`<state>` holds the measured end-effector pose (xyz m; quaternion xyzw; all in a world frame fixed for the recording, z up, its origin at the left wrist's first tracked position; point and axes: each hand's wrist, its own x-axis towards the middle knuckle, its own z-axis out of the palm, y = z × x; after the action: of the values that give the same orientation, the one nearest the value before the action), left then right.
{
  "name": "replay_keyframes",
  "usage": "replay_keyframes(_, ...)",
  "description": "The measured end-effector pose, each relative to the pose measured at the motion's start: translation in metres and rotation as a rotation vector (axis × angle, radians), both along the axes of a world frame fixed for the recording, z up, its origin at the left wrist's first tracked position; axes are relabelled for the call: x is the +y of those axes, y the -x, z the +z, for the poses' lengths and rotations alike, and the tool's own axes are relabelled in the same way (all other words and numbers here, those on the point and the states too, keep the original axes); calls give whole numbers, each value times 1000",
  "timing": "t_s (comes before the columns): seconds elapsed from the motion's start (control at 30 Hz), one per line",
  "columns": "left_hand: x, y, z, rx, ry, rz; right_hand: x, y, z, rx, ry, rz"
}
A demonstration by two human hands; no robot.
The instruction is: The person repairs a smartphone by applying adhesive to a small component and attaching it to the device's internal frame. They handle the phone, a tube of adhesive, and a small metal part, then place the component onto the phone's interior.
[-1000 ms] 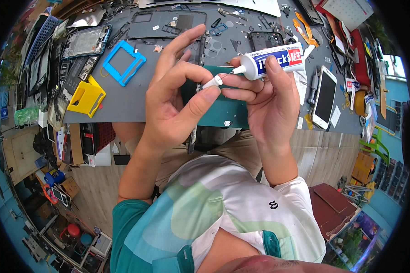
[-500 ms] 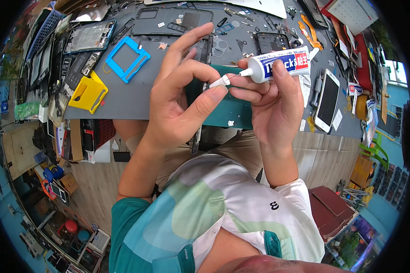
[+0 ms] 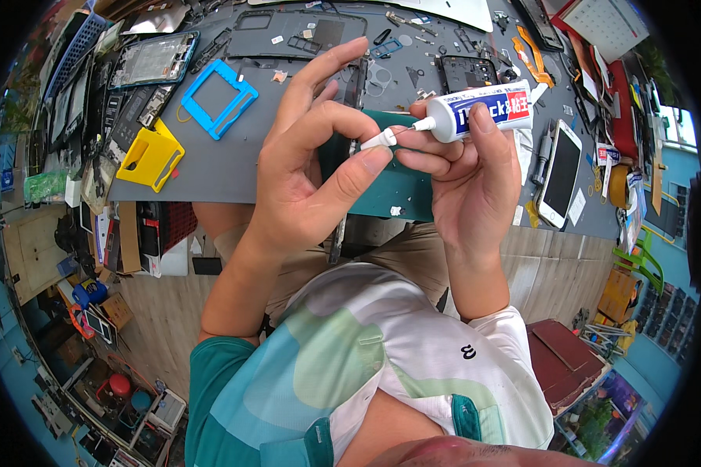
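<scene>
Your right hand (image 3: 475, 187) grips a white glue tube (image 3: 481, 113) with a blue and red label, and your left hand (image 3: 308, 183) pinches its small white cap (image 3: 378, 139). Beneath them lies a teal mat (image 3: 397, 191) on your dark grey desk (image 3: 210, 167). A bright blue frame (image 3: 219, 97) and a yellow stand (image 3: 149, 156) sit to your left, a white-edged phone (image 3: 559, 173) with a black screen to your right. Your shirt (image 3: 366, 373) shows white, teal and pale green patches.

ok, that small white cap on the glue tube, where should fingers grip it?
Pinch the cap across its sides, coming from the nozzle end on the left. It's narrow, lying along the glue tube, which the right hand steadies; the left hand pinches there.
</scene>
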<state>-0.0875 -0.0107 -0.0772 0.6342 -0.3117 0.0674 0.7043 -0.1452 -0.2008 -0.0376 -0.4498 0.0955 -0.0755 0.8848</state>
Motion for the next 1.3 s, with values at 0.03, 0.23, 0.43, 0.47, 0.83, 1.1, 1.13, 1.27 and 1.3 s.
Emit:
replay_keyframes(0.03,0,0,0,-1,-1,0,0,0,0,1,2,-2)
replay_keyframes(0.23,0,1,1,2,-8,2,-1,-1,-1,-9,-3,6)
replay_keyframes(0.43,0,1,2,2,0,1,0,0,-1,-18,-11,9)
replay_keyframes(0.47,0,1,1,1,2,1,0,0,-1,-8,11,6)
replay_keyframes(0.83,0,0,1,-5,-5,1,0,0,1,-36,24,3)
replay_keyframes(1.1,-1,1,2,-4,-6,3,-10,-1,11,-183,359,-24)
replay_keyframes(1.13,-1,1,2,-6,-8,4,-12,-2,13,-200,399,-28)
replay_keyframes(1.27,-1,1,3,-9,-29,5,-11,-1,22,-210,461,-41)
replay_keyframes(1.3,0,1,4,-12,-35,4,-12,-1,24,-209,483,-30)
